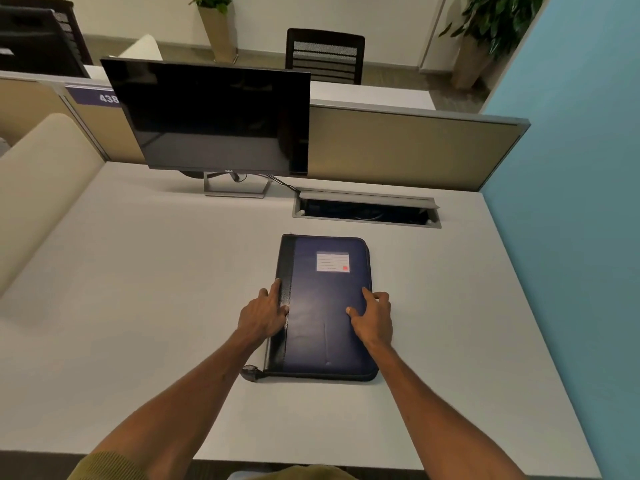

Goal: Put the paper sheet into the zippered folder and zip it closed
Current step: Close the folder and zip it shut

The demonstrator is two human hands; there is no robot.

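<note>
The folder [322, 323] lies closed, long side pointing away from us. Our left hand [263, 315] rests flat on its left edge, our right hand [374, 318] loose on the cover. The zip tab [251, 372] is at the near left corner, nearer our left hand. We see no paper.

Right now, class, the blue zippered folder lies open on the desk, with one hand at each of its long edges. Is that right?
Not quite: the zippered folder lies closed, its labelled cover up, as the head view shows. The left hand and right hand do rest at its long edges on the desk.
</note>
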